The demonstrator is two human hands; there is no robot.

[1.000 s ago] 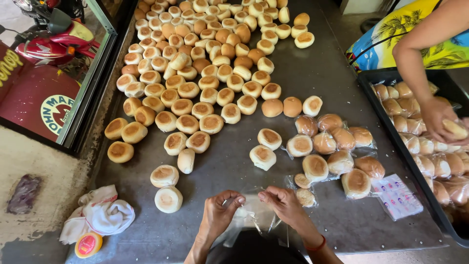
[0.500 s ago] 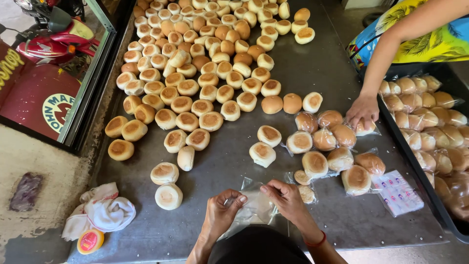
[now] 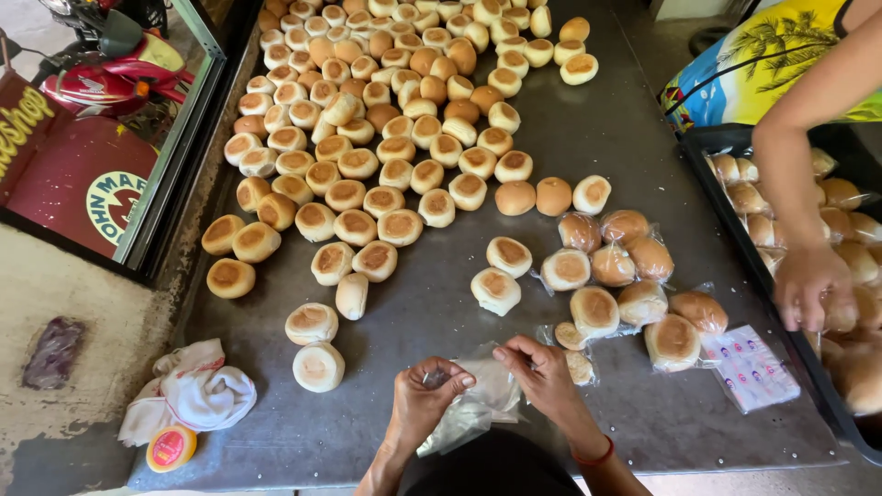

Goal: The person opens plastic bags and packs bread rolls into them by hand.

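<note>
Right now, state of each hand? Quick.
Left hand: closed, pinching the thin clear plastic bag at its edge.
Right hand: closed, fingers pinching the same bag from the other side.

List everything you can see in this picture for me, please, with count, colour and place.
bare buns: many, golden brown, spread over the table's upper left
bagged buns: about ten, brown, in clear wrap, right of centre
table: one, grey metal
tray: one, dark, right edge, holding more bagged buns
small packets: a stack, white with pink marks, lower right
cloth: one, white, lower left
round tin: one, yellow and red, beside the cloth
clear bag: one, between both hands
co-worker's hand: one, over the tray
left hand: fingers pinching the bag
right hand: fingers pinching the bag
</note>
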